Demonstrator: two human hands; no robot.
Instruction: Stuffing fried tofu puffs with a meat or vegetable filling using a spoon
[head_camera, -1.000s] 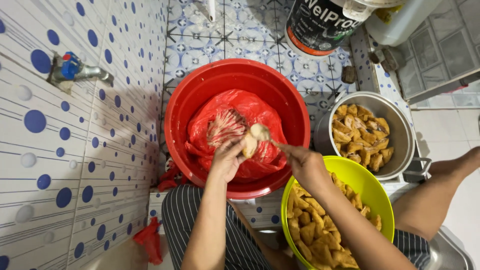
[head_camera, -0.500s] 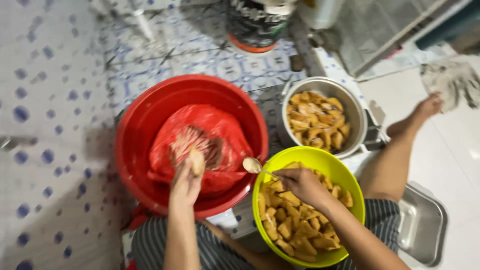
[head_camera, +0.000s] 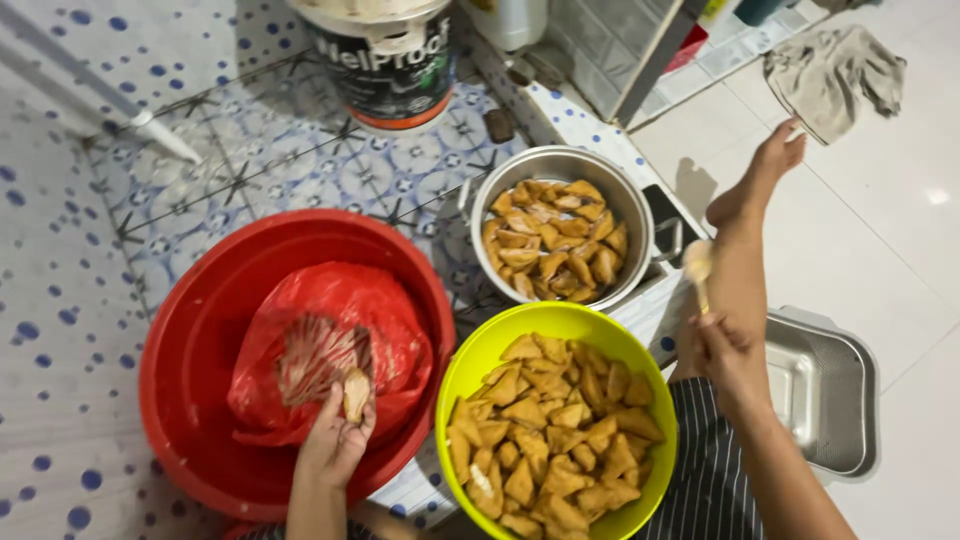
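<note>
My left hand (head_camera: 335, 440) holds a tan piece of fried tofu (head_camera: 355, 393) over the red plastic bag (head_camera: 330, 345) of pale filling that lies in the big red basin (head_camera: 200, 320). My right hand (head_camera: 730, 355) is raised to the right of the yellow-green bowl (head_camera: 470, 365) and grips a spoon (head_camera: 698, 265) with filling on its tip. The yellow-green bowl is full of tofu pieces (head_camera: 550, 430). A metal pot (head_camera: 640, 215) behind it holds more tofu.
A large black-and-white bucket (head_camera: 385, 65) stands at the back on patterned floor tiles. An empty metal tray (head_camera: 825, 390) sits at the right by my bare leg (head_camera: 745, 220). A grey rag (head_camera: 835, 65) lies on the white floor. A white pipe (head_camera: 100, 95) crosses at upper left.
My right hand swung the spoon away from the red basin, over the yellow-green bowl, to the right side above my leg. My left hand stays at the red bag with the tofu piece.
</note>
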